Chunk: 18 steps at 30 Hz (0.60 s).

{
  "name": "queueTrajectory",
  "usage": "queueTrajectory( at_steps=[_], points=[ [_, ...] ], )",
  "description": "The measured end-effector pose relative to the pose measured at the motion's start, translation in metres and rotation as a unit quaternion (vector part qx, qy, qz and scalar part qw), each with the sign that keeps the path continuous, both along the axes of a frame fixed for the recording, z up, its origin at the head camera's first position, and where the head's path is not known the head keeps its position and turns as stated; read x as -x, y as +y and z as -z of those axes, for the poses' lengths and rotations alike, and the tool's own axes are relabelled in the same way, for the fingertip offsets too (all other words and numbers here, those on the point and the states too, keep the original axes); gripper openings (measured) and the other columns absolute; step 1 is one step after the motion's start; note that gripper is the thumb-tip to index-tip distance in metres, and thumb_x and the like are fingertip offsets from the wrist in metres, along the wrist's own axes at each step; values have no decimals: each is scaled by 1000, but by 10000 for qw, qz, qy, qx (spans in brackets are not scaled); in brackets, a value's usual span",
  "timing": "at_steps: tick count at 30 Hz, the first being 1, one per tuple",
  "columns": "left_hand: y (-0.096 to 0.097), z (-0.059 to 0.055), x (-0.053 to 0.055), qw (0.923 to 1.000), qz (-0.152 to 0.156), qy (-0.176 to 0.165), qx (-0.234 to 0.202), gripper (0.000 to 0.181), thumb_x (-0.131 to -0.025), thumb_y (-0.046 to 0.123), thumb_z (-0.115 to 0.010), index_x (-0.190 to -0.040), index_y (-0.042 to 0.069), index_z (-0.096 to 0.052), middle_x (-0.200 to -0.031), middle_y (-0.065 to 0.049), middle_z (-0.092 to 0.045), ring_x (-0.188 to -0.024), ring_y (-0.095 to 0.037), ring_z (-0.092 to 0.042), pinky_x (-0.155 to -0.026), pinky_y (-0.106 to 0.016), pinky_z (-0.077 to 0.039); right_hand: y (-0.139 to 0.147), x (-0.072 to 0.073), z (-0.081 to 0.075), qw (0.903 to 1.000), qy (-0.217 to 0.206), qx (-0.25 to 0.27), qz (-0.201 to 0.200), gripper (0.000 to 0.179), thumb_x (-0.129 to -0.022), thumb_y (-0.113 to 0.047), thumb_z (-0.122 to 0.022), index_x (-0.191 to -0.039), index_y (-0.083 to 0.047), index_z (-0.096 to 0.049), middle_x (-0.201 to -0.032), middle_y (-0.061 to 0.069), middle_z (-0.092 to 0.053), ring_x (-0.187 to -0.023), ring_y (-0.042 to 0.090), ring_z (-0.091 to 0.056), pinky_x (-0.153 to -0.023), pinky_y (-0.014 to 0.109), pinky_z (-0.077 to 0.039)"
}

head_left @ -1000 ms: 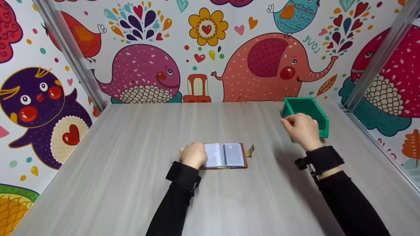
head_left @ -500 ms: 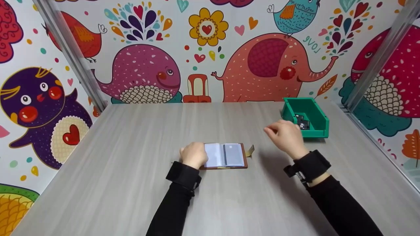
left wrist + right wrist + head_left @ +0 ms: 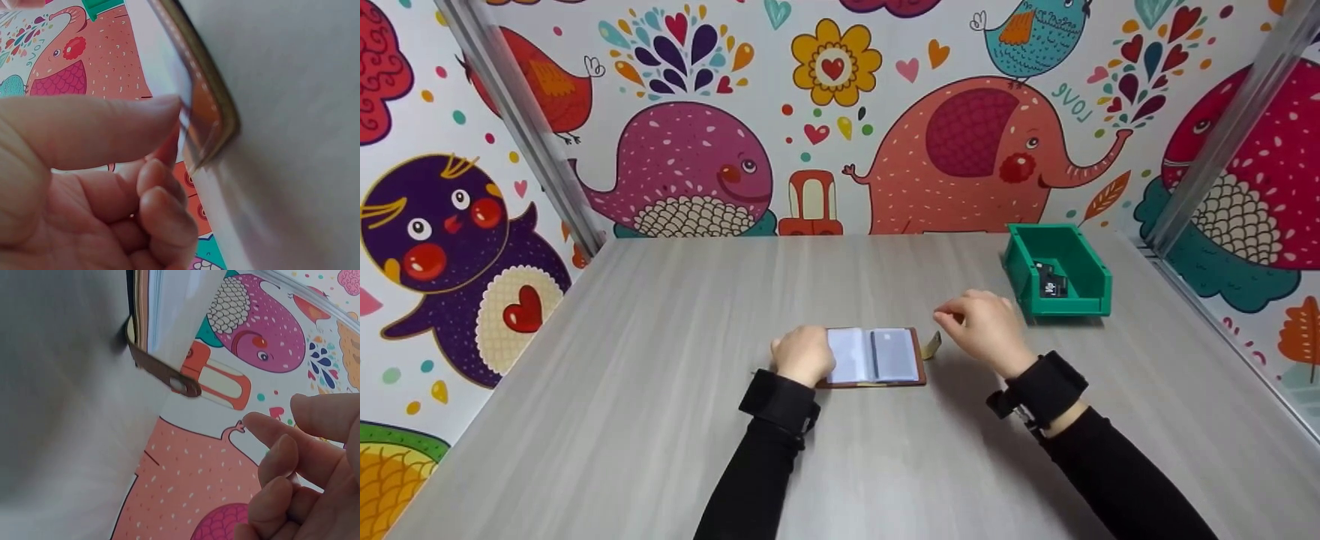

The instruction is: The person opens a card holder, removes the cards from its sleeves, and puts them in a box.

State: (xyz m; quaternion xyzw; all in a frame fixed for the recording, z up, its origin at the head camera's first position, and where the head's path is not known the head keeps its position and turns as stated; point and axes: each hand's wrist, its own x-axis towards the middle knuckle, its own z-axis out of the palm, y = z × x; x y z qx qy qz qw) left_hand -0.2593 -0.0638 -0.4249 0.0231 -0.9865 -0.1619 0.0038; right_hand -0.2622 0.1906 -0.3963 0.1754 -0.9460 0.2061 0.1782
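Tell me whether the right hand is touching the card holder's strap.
Apart: the right wrist view shows the patterned wall plainly between the right hand and the strap.

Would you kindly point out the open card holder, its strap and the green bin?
Open card holder (image 3: 895,356), head view: its right-hand page.
Strap (image 3: 161,372), right wrist view: its brown middle.
Green bin (image 3: 1071,307), head view: its front wall.

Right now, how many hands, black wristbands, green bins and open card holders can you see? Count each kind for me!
Left hand and right hand: 2
Black wristbands: 2
Green bin: 1
Open card holder: 1
Total: 6
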Motion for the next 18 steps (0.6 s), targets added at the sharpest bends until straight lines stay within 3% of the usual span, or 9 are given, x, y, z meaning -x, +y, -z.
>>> queueTrajectory(
  at_steps=[10, 18],
  points=[
    [0, 0, 1, 9999, -19, -99, 56, 14, -81, 7, -66, -94, 6, -72, -103, -12, -70, -93, -32, -64, -83, -46, -41, -18, 0, 9, 9993, -352, -116, -49, 17, -91, -22, -72, -97, -7, -79, -80, 3, -63, -81, 24, -56, -76, 44, -39],
    [1, -1, 2, 9998, -69, -177, 41, 15, -82, 7, -65, -96, 6, -72, -105, -13, -69, -96, -32, -64, -85, -46, -41, -28, 4, 18, 9986, -374, -301, -215, 17, -89, -21, -72, -97, -8, -79, -76, 1, -60, -77, 23, -54, -75, 44, -40]
  ],
)
